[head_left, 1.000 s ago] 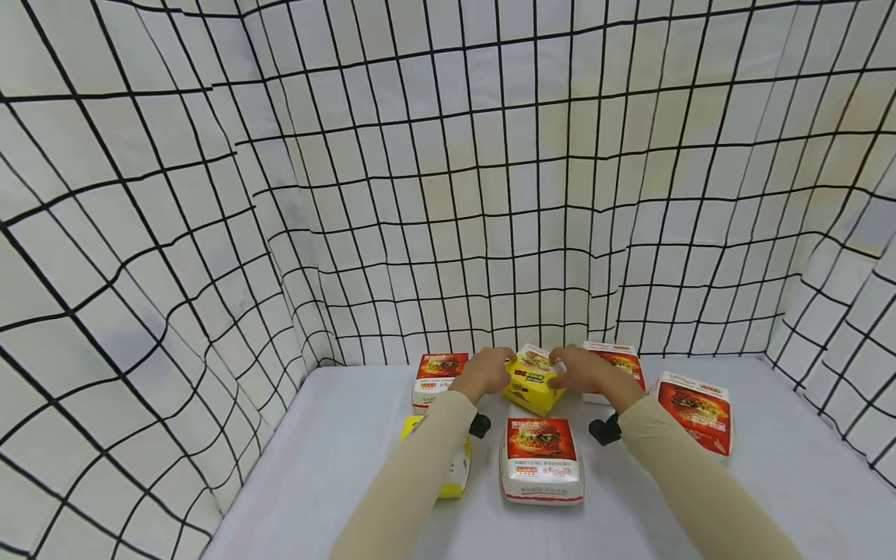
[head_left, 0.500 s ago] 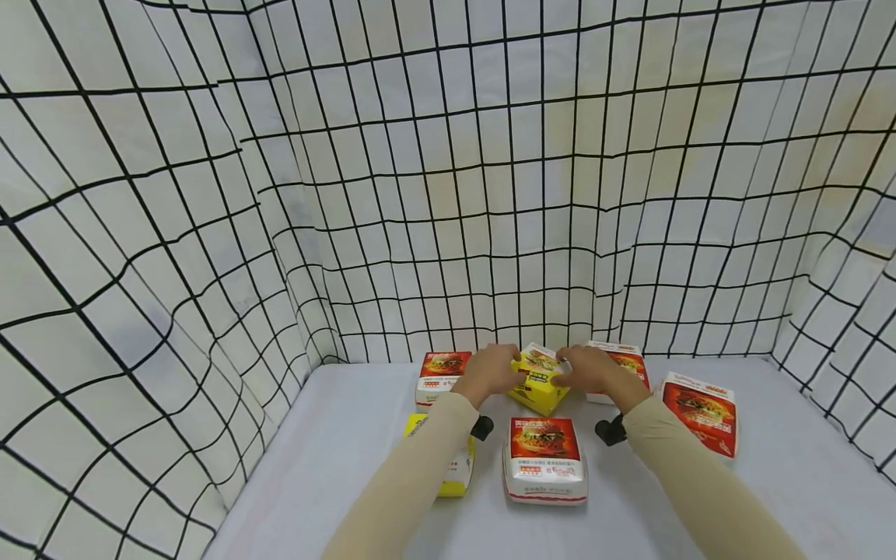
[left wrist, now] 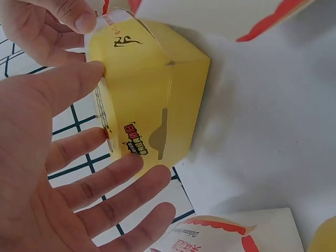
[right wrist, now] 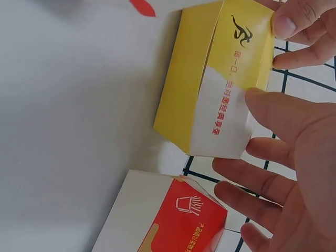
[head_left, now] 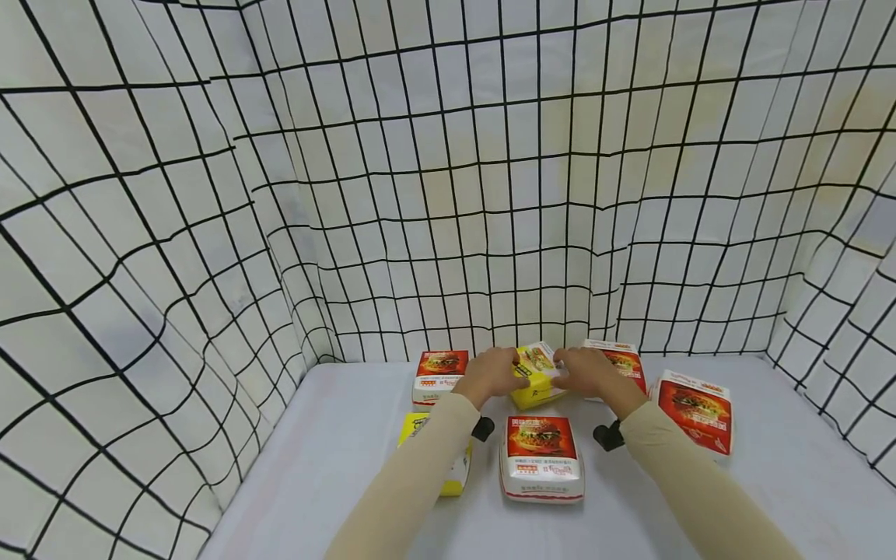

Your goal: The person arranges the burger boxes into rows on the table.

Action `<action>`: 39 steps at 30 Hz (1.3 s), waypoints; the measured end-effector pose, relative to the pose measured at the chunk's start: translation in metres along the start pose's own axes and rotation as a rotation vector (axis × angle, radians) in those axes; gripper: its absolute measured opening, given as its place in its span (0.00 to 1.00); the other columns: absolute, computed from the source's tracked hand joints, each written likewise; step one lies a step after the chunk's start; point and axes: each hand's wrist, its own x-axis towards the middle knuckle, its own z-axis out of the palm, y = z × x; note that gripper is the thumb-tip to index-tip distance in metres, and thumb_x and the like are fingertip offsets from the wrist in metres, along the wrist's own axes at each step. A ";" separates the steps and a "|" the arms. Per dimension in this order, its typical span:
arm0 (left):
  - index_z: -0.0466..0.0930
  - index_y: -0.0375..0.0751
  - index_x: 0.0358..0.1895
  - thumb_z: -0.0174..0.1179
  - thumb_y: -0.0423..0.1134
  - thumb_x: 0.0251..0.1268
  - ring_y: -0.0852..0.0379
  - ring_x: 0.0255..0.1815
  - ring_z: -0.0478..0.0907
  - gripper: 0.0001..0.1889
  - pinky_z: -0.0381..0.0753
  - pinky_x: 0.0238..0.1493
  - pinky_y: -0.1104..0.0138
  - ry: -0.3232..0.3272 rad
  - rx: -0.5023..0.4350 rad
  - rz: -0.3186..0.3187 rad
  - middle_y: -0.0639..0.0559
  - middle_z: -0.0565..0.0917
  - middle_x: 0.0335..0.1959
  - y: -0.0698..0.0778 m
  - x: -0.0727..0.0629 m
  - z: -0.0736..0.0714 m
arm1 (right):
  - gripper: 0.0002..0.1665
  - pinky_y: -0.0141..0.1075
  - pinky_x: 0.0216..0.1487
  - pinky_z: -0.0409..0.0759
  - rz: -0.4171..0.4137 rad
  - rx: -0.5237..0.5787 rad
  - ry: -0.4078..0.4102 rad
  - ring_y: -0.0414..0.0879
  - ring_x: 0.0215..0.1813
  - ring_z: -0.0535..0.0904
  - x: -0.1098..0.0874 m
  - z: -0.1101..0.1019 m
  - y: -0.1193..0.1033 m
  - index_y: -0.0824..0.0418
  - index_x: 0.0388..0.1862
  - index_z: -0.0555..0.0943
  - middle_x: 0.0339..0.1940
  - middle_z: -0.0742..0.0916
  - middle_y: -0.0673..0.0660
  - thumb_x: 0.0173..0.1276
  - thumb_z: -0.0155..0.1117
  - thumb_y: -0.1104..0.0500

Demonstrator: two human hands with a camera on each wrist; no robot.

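A yellow burger box [head_left: 535,389] with a burger picture on top stands at the back middle of the white table, between both hands. My left hand [head_left: 491,373] holds its left side, thumb and fingertips on the card in the left wrist view. On the opposite side my right hand [head_left: 586,372] grips it; the right wrist view shows the thumb on the white and yellow panel [right wrist: 226,94] with the fingers at its edge. Just in front sits a red-and-white burger box [head_left: 542,463].
A red-and-white box [head_left: 437,379] stands at the back left, another box [head_left: 623,362] behind the right hand, and a third box [head_left: 696,412] farther right. The left forearm partly covers a second yellow box [head_left: 455,488]. Black netting [head_left: 483,257] over white cloth encloses the table.
The yellow burger box has turned between the hands, so a different side faces the front. Both hands stay on it with small finger shifts. The other boxes have not moved.
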 end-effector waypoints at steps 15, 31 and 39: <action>0.75 0.50 0.71 0.64 0.51 0.71 0.49 0.66 0.78 0.27 0.79 0.63 0.54 -0.050 -0.021 -0.005 0.51 0.81 0.67 -0.006 -0.001 -0.002 | 0.17 0.44 0.41 0.78 -0.022 -0.007 0.030 0.45 0.35 0.79 -0.008 -0.001 -0.010 0.61 0.51 0.80 0.37 0.88 0.55 0.70 0.69 0.53; 0.77 0.50 0.69 0.64 0.44 0.71 0.46 0.67 0.78 0.24 0.80 0.62 0.51 -0.012 -0.028 0.017 0.48 0.81 0.67 -0.011 -0.005 -0.005 | 0.15 0.68 0.68 0.65 -0.050 -0.012 0.073 0.56 0.53 0.84 -0.015 -0.011 -0.013 0.60 0.51 0.84 0.46 0.89 0.56 0.72 0.66 0.53; 0.82 0.49 0.61 0.64 0.44 0.70 0.47 0.58 0.82 0.18 0.83 0.51 0.54 0.076 -0.023 0.020 0.48 0.86 0.59 -0.006 -0.007 -0.007 | 0.26 0.70 0.69 0.62 -0.007 -0.033 0.090 0.70 0.69 0.73 -0.004 -0.010 -0.003 0.59 0.65 0.79 0.67 0.81 0.66 0.72 0.67 0.50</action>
